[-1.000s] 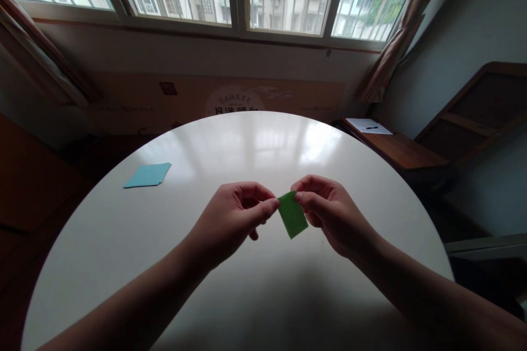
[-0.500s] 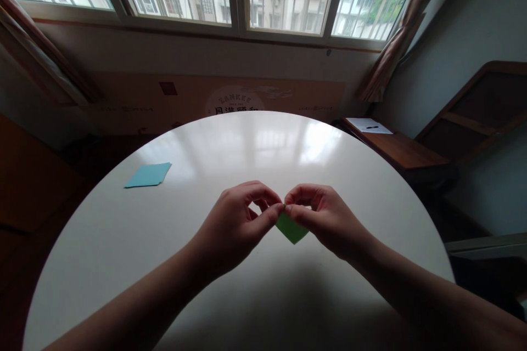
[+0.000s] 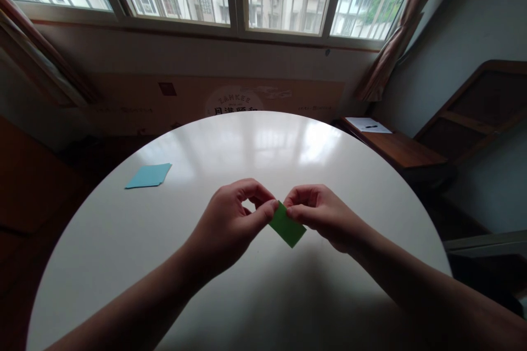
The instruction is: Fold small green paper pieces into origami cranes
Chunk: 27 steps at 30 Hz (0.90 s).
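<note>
A small green piece of paper [image 3: 288, 226], folded into a rectangle, is held tilted above the white table [image 3: 197, 296] between my two hands. My left hand [image 3: 241, 211] pinches its upper left edge between thumb and fingers. On the other side, the thumb and curled fingers of my right hand [image 3: 319, 209] grip its upper right edge. The paper's lower corner points toward me. My fingertips hide part of its upper edge.
A stack of light blue paper squares [image 3: 149, 175] lies on the left of the round table. Beyond the right edge, a wooden chair [image 3: 420, 149] carries a white sheet with a dark pen [image 3: 371, 126]. Windows and a printed banner [image 3: 189, 100] are behind.
My left fingers have drawn slightly left, apart from the right ones. More of the green paper's upper part now shows, and it looks like a tilted rectangle.
</note>
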Each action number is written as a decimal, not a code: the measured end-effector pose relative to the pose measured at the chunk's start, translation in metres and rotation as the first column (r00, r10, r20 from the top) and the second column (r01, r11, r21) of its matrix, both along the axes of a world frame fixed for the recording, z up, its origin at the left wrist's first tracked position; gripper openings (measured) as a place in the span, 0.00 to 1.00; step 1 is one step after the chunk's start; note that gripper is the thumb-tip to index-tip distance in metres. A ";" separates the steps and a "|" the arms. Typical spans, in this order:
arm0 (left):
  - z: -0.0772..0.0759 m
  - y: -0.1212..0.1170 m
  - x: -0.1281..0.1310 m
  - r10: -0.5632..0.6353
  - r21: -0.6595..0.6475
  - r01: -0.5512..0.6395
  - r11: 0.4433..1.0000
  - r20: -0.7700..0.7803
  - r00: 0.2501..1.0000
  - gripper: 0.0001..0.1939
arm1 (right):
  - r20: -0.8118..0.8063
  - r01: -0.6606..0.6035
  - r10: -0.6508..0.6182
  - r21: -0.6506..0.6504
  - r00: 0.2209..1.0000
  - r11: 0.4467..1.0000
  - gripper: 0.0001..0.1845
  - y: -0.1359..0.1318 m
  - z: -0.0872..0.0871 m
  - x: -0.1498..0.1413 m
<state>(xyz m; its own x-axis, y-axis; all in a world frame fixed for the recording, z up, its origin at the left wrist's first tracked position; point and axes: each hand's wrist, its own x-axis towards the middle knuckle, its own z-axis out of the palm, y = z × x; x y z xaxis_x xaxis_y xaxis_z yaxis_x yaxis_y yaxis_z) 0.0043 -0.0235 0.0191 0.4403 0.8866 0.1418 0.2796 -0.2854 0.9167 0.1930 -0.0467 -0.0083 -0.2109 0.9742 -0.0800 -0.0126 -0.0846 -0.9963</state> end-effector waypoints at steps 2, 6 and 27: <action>0.002 0.002 -0.002 0.007 -0.016 -0.007 1.000 0.014 1.000 0.06 | 0.001 -0.003 0.003 0.001 1.000 1.000 0.02 0.001 0.000 0.001; 0.006 0.005 -0.008 0.073 -0.037 -0.070 0.997 0.080 0.994 0.06 | 0.077 0.019 -0.022 0.038 0.997 0.999 0.01 0.004 -0.001 0.004; -0.004 0.025 -0.009 0.415 -0.437 -0.219 0.872 0.425 0.805 0.16 | 0.004 0.033 -0.034 0.157 0.999 0.987 0.16 0.015 -0.011 0.009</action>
